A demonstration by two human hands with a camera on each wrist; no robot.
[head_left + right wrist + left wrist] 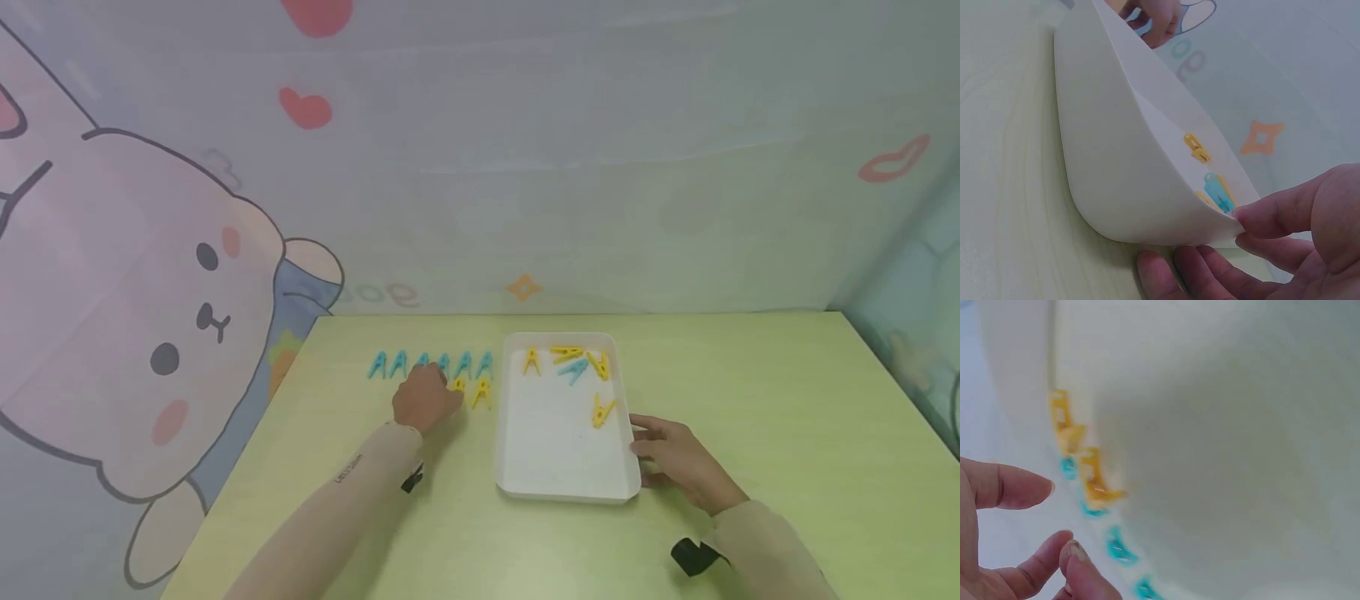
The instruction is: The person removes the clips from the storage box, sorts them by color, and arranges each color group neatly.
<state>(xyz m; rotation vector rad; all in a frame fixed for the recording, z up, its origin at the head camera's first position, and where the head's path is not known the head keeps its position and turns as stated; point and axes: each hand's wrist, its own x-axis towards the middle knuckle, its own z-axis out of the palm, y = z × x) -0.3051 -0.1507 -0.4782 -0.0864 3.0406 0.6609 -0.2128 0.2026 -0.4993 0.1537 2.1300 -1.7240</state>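
My left hand [422, 402] hovers over a row of blue clothespins [464, 365] left of the tray. In the left wrist view, thumb and fingertips [1084, 565] stand apart with nothing between them. Two yellow clothespins [482, 394] lie in front of the blue ones, one partly behind the hand. My right hand [681, 457] holds the right side of a white tray [562, 467]; the right wrist view shows its thumb [1272, 212] on the rim and other fingers low along the outer wall. Inside lie several yellow clothespins [601, 411] and one blue clothespin [574, 370].
Everything sits on a pale yellow-green table [757, 392]. Its far edge meets a hanging cloth backdrop [600, 208] with a printed cartoon animal on the left. Both forearms reach in from the near side.
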